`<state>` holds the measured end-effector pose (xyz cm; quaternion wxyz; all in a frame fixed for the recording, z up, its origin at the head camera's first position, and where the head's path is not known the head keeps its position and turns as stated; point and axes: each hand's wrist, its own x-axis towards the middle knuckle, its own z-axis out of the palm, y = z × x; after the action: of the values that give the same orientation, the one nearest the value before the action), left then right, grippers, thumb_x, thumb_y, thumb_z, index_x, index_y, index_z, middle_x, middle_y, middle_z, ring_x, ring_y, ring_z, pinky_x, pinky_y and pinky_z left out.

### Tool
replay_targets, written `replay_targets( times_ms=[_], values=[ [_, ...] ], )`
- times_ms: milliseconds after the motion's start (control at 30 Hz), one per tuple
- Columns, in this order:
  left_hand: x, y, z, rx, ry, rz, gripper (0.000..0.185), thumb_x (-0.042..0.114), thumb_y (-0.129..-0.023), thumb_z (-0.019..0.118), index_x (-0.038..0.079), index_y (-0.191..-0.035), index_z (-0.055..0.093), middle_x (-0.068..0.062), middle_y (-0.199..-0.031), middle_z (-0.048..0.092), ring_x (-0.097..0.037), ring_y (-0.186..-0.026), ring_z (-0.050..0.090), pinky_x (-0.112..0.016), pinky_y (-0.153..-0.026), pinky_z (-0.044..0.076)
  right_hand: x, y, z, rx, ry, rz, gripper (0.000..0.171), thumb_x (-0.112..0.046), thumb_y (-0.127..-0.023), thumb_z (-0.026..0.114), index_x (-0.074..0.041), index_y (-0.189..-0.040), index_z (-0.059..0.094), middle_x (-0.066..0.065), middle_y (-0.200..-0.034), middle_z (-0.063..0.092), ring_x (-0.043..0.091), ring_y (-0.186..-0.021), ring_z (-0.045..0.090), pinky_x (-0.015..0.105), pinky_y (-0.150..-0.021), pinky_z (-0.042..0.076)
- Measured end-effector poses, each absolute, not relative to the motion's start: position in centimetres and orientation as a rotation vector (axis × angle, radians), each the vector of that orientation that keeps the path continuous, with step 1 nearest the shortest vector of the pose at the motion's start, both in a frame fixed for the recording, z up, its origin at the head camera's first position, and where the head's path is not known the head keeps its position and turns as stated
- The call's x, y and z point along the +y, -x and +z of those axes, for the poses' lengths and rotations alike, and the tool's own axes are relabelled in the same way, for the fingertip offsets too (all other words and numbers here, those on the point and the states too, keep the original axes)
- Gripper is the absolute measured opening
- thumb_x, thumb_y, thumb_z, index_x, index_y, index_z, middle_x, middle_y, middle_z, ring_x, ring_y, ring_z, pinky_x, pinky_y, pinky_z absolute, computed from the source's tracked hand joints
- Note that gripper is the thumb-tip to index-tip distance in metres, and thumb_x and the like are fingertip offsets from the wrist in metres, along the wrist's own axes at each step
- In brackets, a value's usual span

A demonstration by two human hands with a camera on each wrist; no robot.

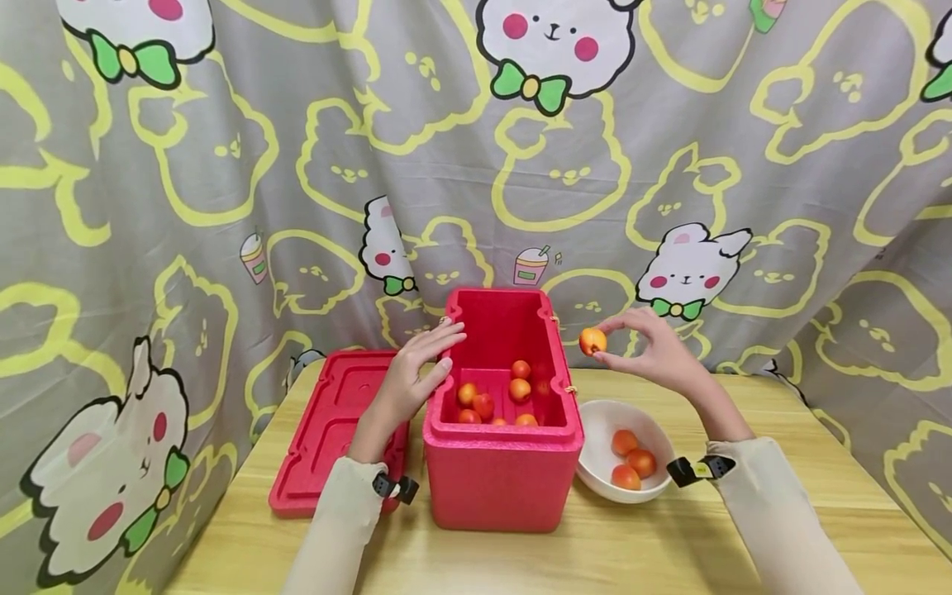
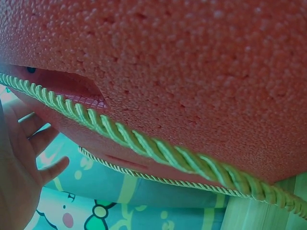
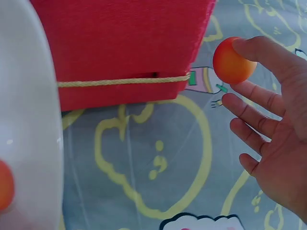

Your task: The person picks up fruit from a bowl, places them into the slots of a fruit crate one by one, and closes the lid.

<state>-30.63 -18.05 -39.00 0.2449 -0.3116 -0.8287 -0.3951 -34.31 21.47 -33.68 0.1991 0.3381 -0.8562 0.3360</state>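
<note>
a small orange-red fruit point(image 1: 592, 341) is pinched between the thumb and forefinger of the right hand point(image 1: 653, 351), the other fingers being spread loosely, as is shown in the right wrist view. the fruit is held in the air, right of a red foam box point(image 1: 502, 489) and above the level of its rim, well off the table point(image 1: 647, 554). the left hand point(image 1: 415, 373) is opened, its fingers stretched out at the box's left rim; nothing is gripped by it.

the box is set left of the table's middle, its back end turned toward the far edge. several loose fruits point(image 1: 520, 390) are gathered on its floor, mostly toward the near end. a white bowl point(image 1: 597, 438) is placed just beside the box's right wall, and three more fruits point(image 1: 640, 463) are contained in it. a red lid point(image 1: 335, 426) is laid flat toward the table's left edge, partly covered by the left arm. a twisted cord point(image 3: 120, 82) is run along the box's side. beyond the far edge, a grey cartoon-printed curtain point(image 1: 439, 178) is hung.
</note>
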Motion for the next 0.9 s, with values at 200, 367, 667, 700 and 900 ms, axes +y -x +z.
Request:
replay_targets(
  times_ms=[200, 367, 667, 700, 900],
  values=[
    [-18.0, 30.6, -39.0, -2.259, 0.856, -1.074, 0.049, 0.029, -0.096, 0.059, 0.015, -0.143, 0.061, -0.003, -0.153, 0.055, -0.026, -0.149, 0.042, -0.063, -0.119, 0.032, 20.7, 34.1, -32.0, -2.395, -0.972, 0.932, 0.034, -0.012, -0.076, 0.088, -0.01, -0.108, 0.075, 0.005, -0.106, 0.074, 0.014, -0.104, 0.054, 0.044, -0.09, 0.046],
    [-18.0, 30.6, -38.9, -2.256, 0.86, -1.07, 0.048, 0.03, -0.096, 0.059, 0.016, -0.143, 0.061, -0.003, -0.152, 0.055, -0.026, -0.149, 0.042, -0.063, -0.119, 0.032, 20.2, 34.1, -30.7, -2.39, -1.025, 0.915, 0.035, -0.012, -0.076, 0.088, -0.012, -0.108, 0.075, 0.004, -0.107, 0.074, 0.014, -0.104, 0.054, 0.044, -0.09, 0.045],
    [-17.9, 30.8, -38.9, -2.251, 0.867, -1.068, 0.048, 0.027, -0.097, 0.058, 0.011, -0.141, 0.062, -0.003, -0.152, 0.055, -0.024, -0.149, 0.042, -0.062, -0.12, 0.032, 19.1, 34.2, -28.2, -2.432, -1.106, 0.86, 0.035, -0.016, -0.077, 0.088, -0.016, -0.109, 0.074, 0.0, -0.107, 0.074, 0.017, -0.106, 0.052, 0.045, -0.089, 0.044],
    [-17.9, 30.8, -38.8, -2.249, 0.867, -1.064, 0.048, 0.028, -0.097, 0.058, 0.011, -0.141, 0.062, -0.003, -0.152, 0.055, -0.025, -0.149, 0.042, -0.062, -0.12, 0.032, 18.9, 34.2, -28.0, -2.432, -1.123, 0.851, 0.035, -0.017, -0.077, 0.088, -0.016, -0.109, 0.074, 0.0, -0.107, 0.073, 0.018, -0.107, 0.051, 0.045, -0.089, 0.044],
    [-17.9, 30.7, -38.8, -2.25, 0.862, -1.072, 0.048, 0.027, -0.096, 0.059, 0.011, -0.141, 0.062, -0.005, -0.152, 0.056, -0.028, -0.148, 0.043, -0.063, -0.119, 0.033, 17.4, 34.3, -27.1, -2.42, -1.229, 0.75, 0.032, -0.018, -0.077, 0.088, -0.015, -0.106, 0.075, 0.0, -0.102, 0.072, 0.019, -0.104, 0.055, 0.049, -0.092, 0.041]
  ],
)
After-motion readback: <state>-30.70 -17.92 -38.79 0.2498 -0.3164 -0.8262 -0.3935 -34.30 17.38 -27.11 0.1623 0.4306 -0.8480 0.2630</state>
